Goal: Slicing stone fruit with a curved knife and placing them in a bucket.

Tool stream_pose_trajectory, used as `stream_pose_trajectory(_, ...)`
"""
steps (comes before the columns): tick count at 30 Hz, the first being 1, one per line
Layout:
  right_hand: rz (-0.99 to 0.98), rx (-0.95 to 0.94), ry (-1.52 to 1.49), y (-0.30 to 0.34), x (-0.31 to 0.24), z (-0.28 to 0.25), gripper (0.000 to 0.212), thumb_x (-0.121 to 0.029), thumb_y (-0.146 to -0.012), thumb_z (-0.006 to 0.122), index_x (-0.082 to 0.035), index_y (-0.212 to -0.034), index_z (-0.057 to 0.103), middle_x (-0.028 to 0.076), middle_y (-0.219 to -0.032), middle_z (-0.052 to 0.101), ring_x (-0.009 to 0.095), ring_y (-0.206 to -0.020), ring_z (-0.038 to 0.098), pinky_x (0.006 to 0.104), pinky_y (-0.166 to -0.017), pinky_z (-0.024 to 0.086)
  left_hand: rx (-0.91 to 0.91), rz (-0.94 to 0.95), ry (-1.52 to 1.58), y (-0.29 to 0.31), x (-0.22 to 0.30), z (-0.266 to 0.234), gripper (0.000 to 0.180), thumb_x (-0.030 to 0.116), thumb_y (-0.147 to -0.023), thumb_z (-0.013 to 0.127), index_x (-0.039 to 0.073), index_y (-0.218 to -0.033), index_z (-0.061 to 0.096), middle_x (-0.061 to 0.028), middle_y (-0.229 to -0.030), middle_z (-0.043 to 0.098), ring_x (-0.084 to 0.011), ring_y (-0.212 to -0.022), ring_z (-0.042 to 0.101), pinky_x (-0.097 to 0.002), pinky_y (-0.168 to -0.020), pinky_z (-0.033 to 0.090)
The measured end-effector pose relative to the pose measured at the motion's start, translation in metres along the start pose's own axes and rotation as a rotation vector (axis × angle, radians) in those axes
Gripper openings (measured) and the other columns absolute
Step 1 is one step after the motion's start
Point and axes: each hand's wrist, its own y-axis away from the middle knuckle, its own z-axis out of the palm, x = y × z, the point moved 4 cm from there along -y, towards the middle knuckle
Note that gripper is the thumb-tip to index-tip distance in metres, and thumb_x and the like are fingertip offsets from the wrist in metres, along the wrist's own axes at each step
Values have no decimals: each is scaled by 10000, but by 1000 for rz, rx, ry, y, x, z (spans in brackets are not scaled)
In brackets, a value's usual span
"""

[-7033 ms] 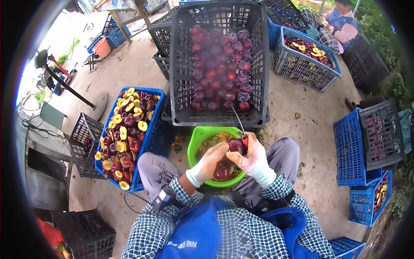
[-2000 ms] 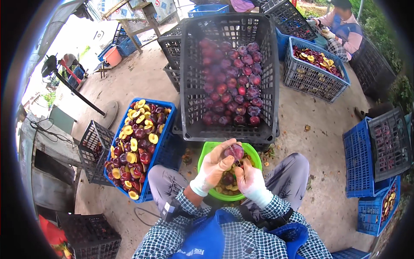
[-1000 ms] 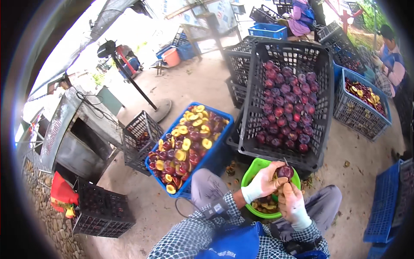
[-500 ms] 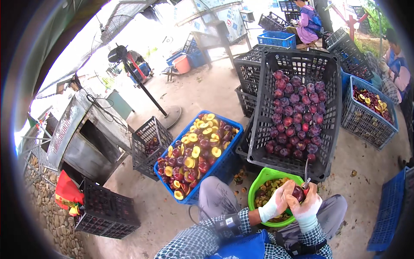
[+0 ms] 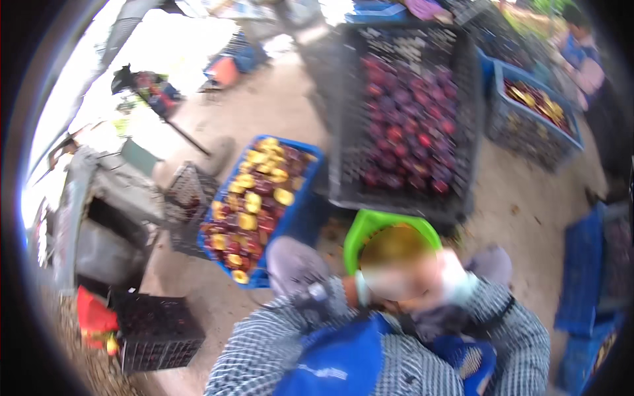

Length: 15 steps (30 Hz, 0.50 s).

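Observation:
My left hand (image 5: 386,282) and my right hand (image 5: 450,272), in pale gloves, are close together over the near part of a green basin (image 5: 352,245) between my knees. Motion smears both sets of fingers, so neither their pose nor what they hold can be made out. Yellowish-brown scraps lie in the basin, partly behind my hands. Just beyond it, a large black crate (image 5: 400,206) is tilted toward me with whole dark-red plums (image 5: 409,125). To the left, a blue crate (image 5: 309,191) is heaped with halved plums (image 5: 252,202) showing yellow flesh.
Crates stand around me: a black one (image 5: 162,333) with a red bag (image 5: 96,310) at left, blue ones (image 5: 581,270) at right. Far right, a person (image 5: 581,63) is beside a crate (image 5: 528,135) of cut fruit. A stand (image 5: 188,137) rises at back left.
The view has shifted, so the crates appear further left and higher. My hands blur and come lower; the plum in my left and the red-handled knife in my right no longer show clearly.

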Motion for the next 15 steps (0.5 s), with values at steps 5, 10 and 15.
stream_pose_trajectory(5,565,692,-1150,37,88,25,341,-425,-1162,564,-102,-1208,664,9,-895,701,111,-674,579,257,-561,408,138,85,184,4,35,-14,658,715,-1152,407,126,-1184,697,-48,-806,639,-165,-532,452,-352,-580,386)
stream_pose_trajectory(10,628,612,-1238,42,87,31,479,-548,-1175,459,-123,-1279,653,102,-930,743,129,-584,505,303,-485,366,236,195,118,7,53,-14,755,741,-1147,398,62,-1140,728,-76,-799,656,-189,-545,465,-375,-622,426)
stream_pose_trajectory(15,650,607,-1243,33,80,33,466,-511,-1148,471,-112,-1296,660,48,-897,754,89,-514,458,273,-457,308,383,344,-310,16,61,-45,773,741,-1147,405,48,-1162,748,-97,-853,702,-229,-655,587,-418,-696,505)
